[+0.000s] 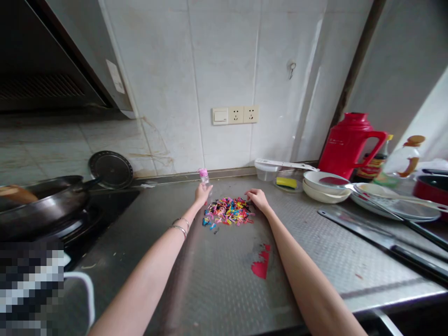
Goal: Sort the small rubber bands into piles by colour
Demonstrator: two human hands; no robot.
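A heap of small multicoloured elastic bands (229, 211) lies spread on the metal countertop (224, 266). At the heap's left edge, my left hand (202, 195) is closed around a small clear bottle with a pink top (203, 174), held upright. The lower part of the bottle is mostly hidden by my fingers. My right hand (258, 199) rests at the heap's right edge with its fingers bent and drawn together. Whatever is between those fingertips is too small to make out. A few loose bands lie just in front of the heap.
On the left, a pan (45, 200) sits on the stove. To the right are a clear tub (268, 171), a yellow sponge (286, 183), stacked bowls (324, 189), a knife (360, 228) and a red thermos (348, 149). A torn red patch (261, 267) marks the counter nearer me.
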